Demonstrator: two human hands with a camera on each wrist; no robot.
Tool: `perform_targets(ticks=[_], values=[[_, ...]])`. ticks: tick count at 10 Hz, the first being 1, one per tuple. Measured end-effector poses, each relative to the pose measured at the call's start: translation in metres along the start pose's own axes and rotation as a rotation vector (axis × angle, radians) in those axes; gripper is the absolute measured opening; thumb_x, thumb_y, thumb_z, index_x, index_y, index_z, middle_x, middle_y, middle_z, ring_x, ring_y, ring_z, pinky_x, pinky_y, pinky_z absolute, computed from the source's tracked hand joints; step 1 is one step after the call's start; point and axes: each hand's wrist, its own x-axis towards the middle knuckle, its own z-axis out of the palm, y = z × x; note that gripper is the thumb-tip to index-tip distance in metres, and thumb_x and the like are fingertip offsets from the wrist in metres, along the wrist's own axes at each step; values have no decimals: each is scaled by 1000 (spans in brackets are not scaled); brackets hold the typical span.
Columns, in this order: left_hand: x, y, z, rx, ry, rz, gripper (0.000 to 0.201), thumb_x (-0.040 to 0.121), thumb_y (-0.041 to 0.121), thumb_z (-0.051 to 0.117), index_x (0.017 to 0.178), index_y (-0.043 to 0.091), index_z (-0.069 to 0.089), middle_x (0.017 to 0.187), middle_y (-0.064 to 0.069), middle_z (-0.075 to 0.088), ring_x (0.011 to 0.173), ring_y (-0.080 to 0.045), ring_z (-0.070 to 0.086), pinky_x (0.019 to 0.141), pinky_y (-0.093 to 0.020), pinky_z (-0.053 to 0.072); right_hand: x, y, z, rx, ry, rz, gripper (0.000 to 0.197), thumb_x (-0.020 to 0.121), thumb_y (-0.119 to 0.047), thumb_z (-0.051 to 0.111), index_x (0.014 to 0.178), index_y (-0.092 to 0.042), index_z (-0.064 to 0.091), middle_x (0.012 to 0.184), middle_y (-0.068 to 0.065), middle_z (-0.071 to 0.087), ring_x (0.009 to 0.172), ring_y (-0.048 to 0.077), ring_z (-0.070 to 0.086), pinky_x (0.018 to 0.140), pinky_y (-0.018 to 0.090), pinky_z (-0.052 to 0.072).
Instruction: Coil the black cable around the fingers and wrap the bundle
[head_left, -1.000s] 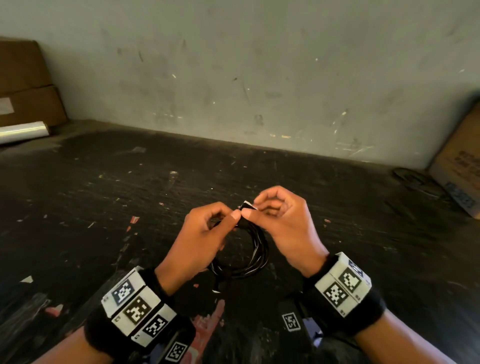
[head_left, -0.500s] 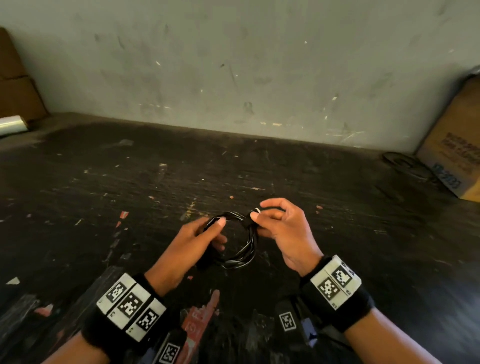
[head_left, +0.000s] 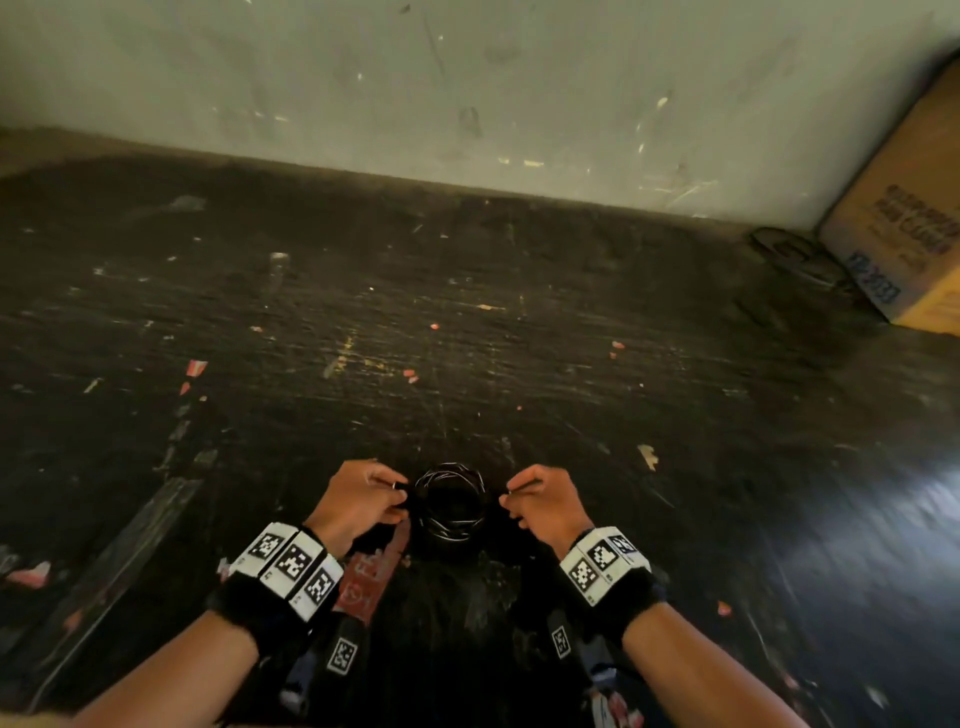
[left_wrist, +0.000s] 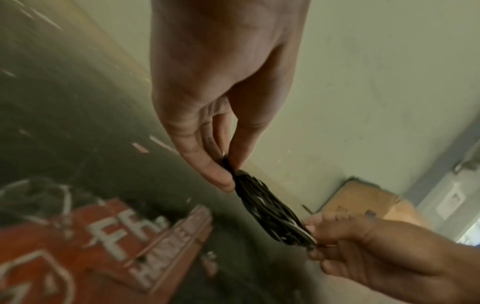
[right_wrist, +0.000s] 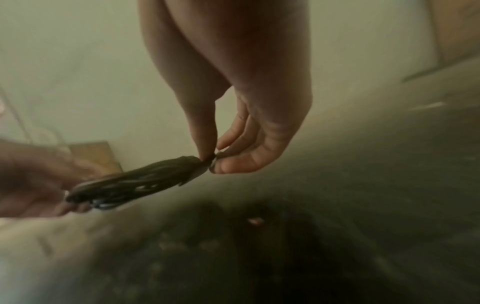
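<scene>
The black cable (head_left: 451, 503), coiled into a small round bundle, is hanging between our hands just above the dark scuffed bench (head_left: 467, 338). We are pinching its left edge with our left hand (head_left: 358, 501), thumb against fingertips, and our right hand (head_left: 545, 503) is pinching the opposite edge the same way. Beneath it a red sticker (left_wrist: 122, 242) is showing partial white letters, "FF" and "HAN". We cannot read the cardboard box (head_left: 904, 234) print.
</scene>
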Motion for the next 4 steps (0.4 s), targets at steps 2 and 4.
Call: perform_targets(ticks=[2, 4], values=[[15, -13, 10, 177, 76, 14, 23, 79, -11, 65, 71, 9, 60, 88, -18, 62, 54, -20, 61, 39, -17, 50, 6, 12, 5, -186, -4, -64, 29, 72, -5, 77, 63, -25, 57, 60, -1, 63, 55, 9, 57, 59, 25, 50], [10, -12, 2, 242, 95, 6, 10, 81, 8, 71, 82, 12, 62, 90, -8, 69, 58, -17, 65, 45, -22, 47, 2, 12, -2, -156, -37, -46, 16, 78, -12, 75, 90, -15, 66, 88, 4, 74, 84, 13, 69, 71, 20, 51]])
